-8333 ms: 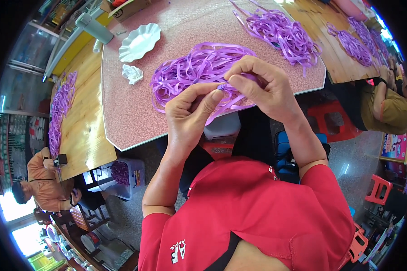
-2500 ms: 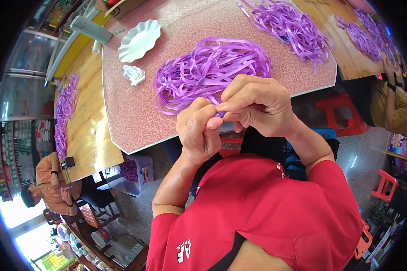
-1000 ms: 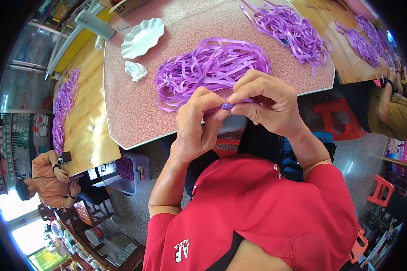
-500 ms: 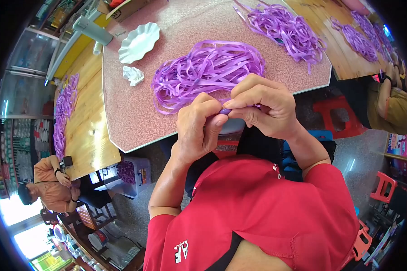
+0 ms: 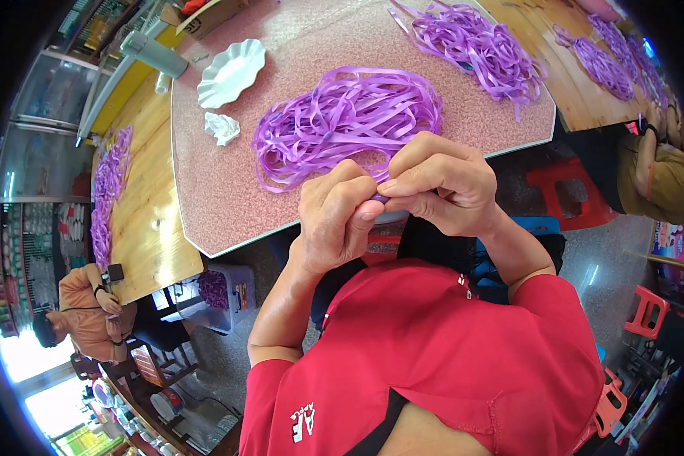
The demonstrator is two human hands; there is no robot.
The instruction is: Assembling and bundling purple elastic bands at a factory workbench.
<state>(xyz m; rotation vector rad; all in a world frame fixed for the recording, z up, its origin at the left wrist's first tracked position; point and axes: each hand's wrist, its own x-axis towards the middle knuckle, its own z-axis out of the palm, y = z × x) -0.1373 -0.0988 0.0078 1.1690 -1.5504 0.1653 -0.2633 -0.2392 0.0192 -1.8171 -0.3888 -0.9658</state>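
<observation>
One bare left hand [image 5: 333, 216] and one bare right hand [image 5: 450, 188] meet in the head view above the near edge of a pink, speckled table [image 5: 220, 201] with pale edging. The grip of each is a pinch of thumb and fingers, both closed on a small, glossy, dark-purple piece [image 5: 380, 198] between the fingertips; whether it is a knot or a separate part cannot be told.

Just beyond the hands, a loose, oblong heap of shiny purple ribbon [image 5: 349, 114] lies on the table. Farther off to the right lies a tangled bundle of purple ribbon [image 5: 482, 57]. On the left side are a white, scallop-edged plate [image 5: 232, 74], a crumpled white tissue [image 5: 222, 129] near it, and a grey-green cylindrical bottle [image 5: 153, 53] lying tilted in the view.

At far left, a co-worker in an orange top [image 5: 91, 315] sits by a yellow wooden table [image 5: 156, 220], which carries a long strip of purple ribbon [image 5: 108, 197]. A red plastic stool [image 5: 558, 204] stands on the floor at right.
</observation>
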